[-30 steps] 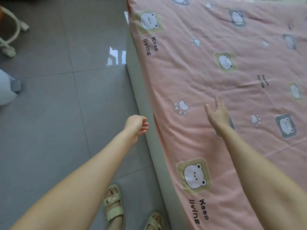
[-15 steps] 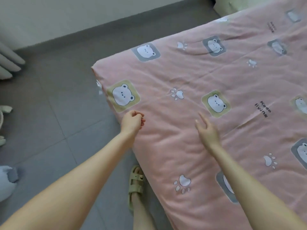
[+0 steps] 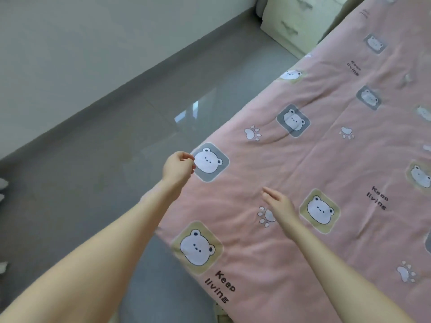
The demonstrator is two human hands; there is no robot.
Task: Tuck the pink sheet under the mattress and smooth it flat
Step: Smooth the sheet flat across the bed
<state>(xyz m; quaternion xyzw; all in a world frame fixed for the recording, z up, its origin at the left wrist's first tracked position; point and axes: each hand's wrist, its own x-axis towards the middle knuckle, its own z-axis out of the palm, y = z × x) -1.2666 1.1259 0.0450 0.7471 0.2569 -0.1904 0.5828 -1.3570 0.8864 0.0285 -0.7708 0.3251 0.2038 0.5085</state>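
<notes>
Since half a second ago your view has swung along the bed: the corner is out of frame, a pale drawer unit [image 3: 296, 22] has come in at top, and both hands sit farther along the edge.

Sheet [image 3: 291, 183]: soft pink cloth, lightly creased, one long fold line running diagonally. Printed with rounded squares, grey or tan, each with a white bear face; also paw prints and "Keep living" lettering. It covers the whole visible bed top and drops over the near edge; the mattress beneath is hidden.

Floor [image 3: 105, 183]: glossy grey tile, bright reflection patch near the bed. Drawer unit is blurred; contents not visible.

Your left hand [image 3: 178, 170] is curled nearly closed, fingertips pinched together at the sheet's edge beside a grey bear square. Whether cloth is actually gripped, you cannot tell. Your right hand [image 3: 278, 203] is flat and open, fingers straight and together, low over the sheet by a paw print; contact unclear.
</notes>
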